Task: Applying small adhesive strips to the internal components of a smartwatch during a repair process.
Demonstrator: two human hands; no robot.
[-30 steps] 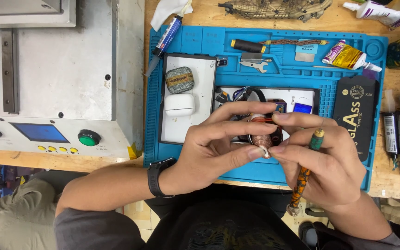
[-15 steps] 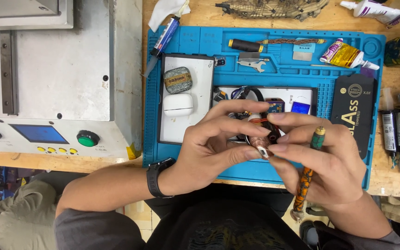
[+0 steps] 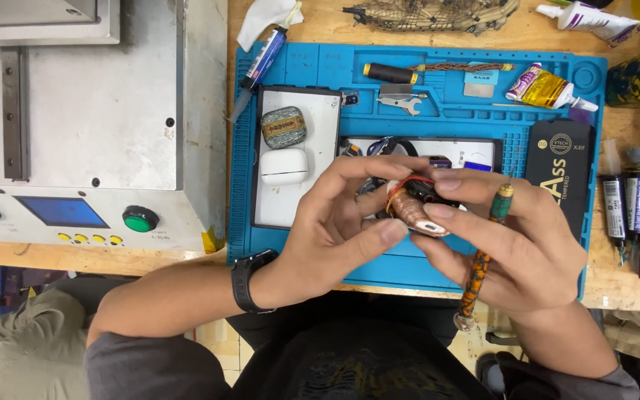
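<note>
I've got a small copper-wound coil part (image 3: 412, 210) pinched between both hands, held above the blue mat (image 3: 438, 255) near its front edge. It looks light and stiff, but the fine winding is prob fragile, so I'd grip the ends, not the wire. Left hand (image 3: 335, 230) clamps it w/ thumb and fingers; right hand (image 3: 512, 244) grasps it too, plus a beaded-handle tool (image 3: 481, 259) tucked along the palm. Open room is only toward me; phone (image 3: 287, 159), cases and glue tubes (image 3: 550, 87) crowd the mat behind.

Likely repair workshop: blue work mat (image 3: 305, 244), glue tubes (image 3: 546, 87), machine (image 3: 75, 148).
</note>
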